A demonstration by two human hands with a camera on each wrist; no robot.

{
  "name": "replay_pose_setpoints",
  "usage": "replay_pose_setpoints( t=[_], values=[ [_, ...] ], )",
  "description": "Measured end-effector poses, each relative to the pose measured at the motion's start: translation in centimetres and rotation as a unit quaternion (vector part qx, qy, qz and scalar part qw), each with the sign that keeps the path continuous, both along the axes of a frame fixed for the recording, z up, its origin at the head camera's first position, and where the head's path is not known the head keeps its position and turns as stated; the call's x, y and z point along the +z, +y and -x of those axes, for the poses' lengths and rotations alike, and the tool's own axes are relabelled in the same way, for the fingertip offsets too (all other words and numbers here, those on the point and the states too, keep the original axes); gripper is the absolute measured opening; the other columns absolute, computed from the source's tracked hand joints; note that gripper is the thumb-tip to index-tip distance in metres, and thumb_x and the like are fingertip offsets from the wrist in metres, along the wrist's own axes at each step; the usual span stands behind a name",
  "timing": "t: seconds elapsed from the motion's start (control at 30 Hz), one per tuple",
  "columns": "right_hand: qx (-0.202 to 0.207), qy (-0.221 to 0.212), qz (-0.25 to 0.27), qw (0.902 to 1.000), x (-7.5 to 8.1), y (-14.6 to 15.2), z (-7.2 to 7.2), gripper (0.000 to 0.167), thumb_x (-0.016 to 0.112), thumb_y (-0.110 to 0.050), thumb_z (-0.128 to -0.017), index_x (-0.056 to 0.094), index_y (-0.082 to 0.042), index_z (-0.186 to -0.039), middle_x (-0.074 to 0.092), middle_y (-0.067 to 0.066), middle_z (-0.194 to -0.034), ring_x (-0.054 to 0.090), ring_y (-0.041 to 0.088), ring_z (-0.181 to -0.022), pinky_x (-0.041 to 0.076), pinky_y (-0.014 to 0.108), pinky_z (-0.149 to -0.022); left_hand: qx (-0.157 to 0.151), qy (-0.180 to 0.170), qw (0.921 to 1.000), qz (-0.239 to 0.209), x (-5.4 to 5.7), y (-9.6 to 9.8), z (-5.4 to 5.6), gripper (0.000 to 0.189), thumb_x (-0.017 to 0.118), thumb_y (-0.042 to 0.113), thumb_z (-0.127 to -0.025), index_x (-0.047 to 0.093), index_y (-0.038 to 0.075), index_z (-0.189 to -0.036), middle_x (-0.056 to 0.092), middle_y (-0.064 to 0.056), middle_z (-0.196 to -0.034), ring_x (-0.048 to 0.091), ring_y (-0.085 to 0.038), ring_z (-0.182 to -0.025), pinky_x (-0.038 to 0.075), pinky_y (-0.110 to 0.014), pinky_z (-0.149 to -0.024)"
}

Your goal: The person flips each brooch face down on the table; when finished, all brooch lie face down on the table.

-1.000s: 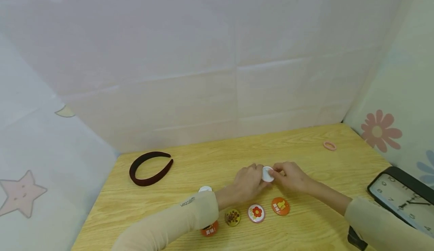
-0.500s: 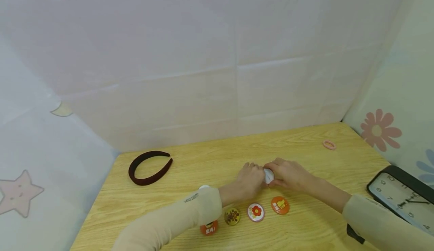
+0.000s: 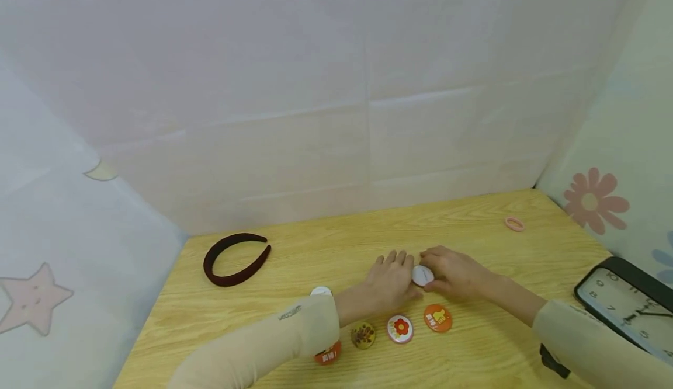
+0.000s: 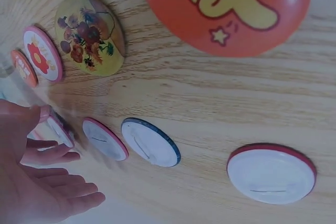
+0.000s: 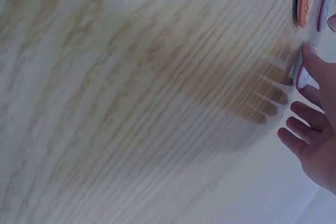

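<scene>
In my right hand, thumb and fingers pinch a round pin badge with its white back up, just above or on the table. The right wrist view shows this badge edge-on. My left hand lies beside it, fingers extended and spread; whether it touches the badge is unclear. Nearer me are face-up badges: an orange thumbs-up badge, a red-flower badge, a sunflower badge and another orange badge, partly under the left sleeve. Face-down badges lie beyond the left arm.
A dark headband lies at the table's back left. At the back right is a pink hair tie. A black-framed clock stands at the right edge beside the right sleeve. Sheets hang behind and at both sides.
My left fingers, curled by the badge's edge before, have straightened and come off it. The right hand keeps its pinch, and the badge sits slightly lower and to the right.
</scene>
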State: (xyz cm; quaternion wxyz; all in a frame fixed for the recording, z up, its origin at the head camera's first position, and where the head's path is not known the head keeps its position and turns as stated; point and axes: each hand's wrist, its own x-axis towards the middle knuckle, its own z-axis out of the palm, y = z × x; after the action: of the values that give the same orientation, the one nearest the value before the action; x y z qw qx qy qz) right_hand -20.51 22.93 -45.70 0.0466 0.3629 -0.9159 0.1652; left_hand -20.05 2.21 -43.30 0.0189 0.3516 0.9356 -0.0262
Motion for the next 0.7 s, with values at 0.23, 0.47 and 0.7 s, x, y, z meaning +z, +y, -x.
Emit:
replay_pose_setpoints(
  t=[0.23, 0.47, 0.7],
  values=[
    [-0.003, -0.034, -0.016, 0.9993, -0.3, -0.3, 0.3, 0.042, 0.074, -0.025, -0.088, 0.064, 0.002, -0.119, 0.057, 0.024, -0.130, 0.055, 0.040, -0.119, 0.048, 0.053, -0.095, 0.005, 0.006, 1.0000, 0.002, -0.4, -0.6, -0.1, 0.077, 0.055, 0.058, -0.092, 0.040, 0.006, -0.147, 0.043, -0.012, -0.148, 0.041, -0.028, -0.136, 0.040, -0.044, -0.107],
    [-0.020, -0.034, -0.020, 0.9990, 0.2, -1.6, -0.4, 0.052, 0.071, -0.029, -0.090, 0.059, 0.009, -0.125, 0.056, 0.027, -0.131, 0.052, 0.045, -0.122, 0.045, 0.056, -0.097, 0.012, -0.006, 0.9992, -0.038, -0.1, -4.4, -1.2, 0.072, 0.057, 0.052, -0.094, 0.043, 0.001, -0.143, 0.047, -0.016, -0.144, 0.045, -0.030, -0.133, 0.041, -0.044, -0.106],
    [-0.025, 0.028, 0.025, 0.9990, 2.1, -6.3, -3.5, 0.037, 0.071, -0.023, -0.090, 0.066, 0.002, -0.116, 0.068, 0.015, -0.114, 0.066, 0.030, -0.102, 0.056, 0.042, -0.083, -0.010, 0.049, 0.9894, -0.137, 0.3, -11.1, -4.0, 0.047, 0.065, 0.037, -0.094, 0.062, -0.002, -0.120, 0.067, -0.014, -0.114, 0.064, -0.026, -0.107, 0.051, -0.043, -0.094]
  ],
)
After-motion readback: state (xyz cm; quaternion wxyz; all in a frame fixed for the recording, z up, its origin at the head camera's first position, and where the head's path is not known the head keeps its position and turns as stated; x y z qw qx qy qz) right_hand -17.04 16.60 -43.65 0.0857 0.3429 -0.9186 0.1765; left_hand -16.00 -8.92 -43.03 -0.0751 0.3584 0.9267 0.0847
